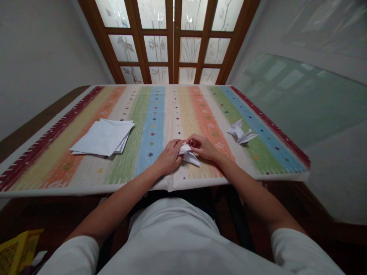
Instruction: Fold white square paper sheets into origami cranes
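A small, partly folded piece of white paper (189, 154) lies on the striped tablecloth (155, 114) close to the near edge. My left hand (169, 157) presses and grips its left side with curled fingers. From the other side my right hand (203, 147) pinches its upper right part. Both hands rest on the cloth and touch each other over the paper.
A stack of flat white sheets (103, 137) lies to the left on the cloth. A finished folded paper figure (240, 132) sits to the right. Wooden glass-paned doors (172, 42) stand behind the table. A yellow object (17, 250) is on the floor at bottom left.
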Demonstrator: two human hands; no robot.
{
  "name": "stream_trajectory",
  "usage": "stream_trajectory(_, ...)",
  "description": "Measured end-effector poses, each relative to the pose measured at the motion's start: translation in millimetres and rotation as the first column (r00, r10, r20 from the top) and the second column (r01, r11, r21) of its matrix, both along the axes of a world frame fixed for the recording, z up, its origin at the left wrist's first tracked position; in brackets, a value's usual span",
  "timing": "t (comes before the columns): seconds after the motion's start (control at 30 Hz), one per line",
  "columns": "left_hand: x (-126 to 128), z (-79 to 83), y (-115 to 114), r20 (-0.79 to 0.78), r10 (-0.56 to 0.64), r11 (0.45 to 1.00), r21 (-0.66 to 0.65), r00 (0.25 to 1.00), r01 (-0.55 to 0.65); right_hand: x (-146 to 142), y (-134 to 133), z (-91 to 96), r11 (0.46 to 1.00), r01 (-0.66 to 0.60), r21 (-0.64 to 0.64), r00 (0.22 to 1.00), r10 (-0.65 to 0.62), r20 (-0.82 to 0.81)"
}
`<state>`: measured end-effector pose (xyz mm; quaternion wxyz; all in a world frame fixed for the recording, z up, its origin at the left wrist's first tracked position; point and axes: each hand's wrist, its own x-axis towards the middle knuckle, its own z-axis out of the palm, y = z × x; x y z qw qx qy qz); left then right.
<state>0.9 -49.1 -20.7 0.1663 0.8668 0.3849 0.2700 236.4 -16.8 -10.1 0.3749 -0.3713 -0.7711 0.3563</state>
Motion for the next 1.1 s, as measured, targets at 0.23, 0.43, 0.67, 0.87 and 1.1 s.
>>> stream_trajectory(0.23, 0, 5.7, -4, 0.027, -0.034, 0.999, -0.012, 0.999, 0.034, -3, 1, -4.8, 0.999, -0.024, 0.034, 0.999, 0.025, -0.028)
stream_trajectory(0.43, -3, 8.9, -3, 0.044, -0.048, 0.998, -0.032, 0.998, 0.049, -2, -2, -7.1, 0.998, -0.062, 0.03, 0.998, 0.062, -0.016)
stream_trajectory(0.67, -4, 13.9, -2, 0.116, -0.025, 0.994, -0.099, 0.993, 0.036, -1, -3, -4.6, 0.985, -0.108, 0.131, 0.991, 0.117, -0.063)
stream_trajectory(0.87, -3, 12.8, -1, 0.071, -0.056, 0.993, -0.104, 0.996, 0.063, -1, -3, -4.4, 0.986, -0.108, 0.127, 0.993, 0.113, -0.036)
stream_trajectory(1.1, -5, 10.9, 2, 0.059, -0.133, 0.987, -0.089, 0.989, 0.138, -1, -3, -4.9, 0.981, -0.181, 0.076, 0.977, 0.188, -0.098)
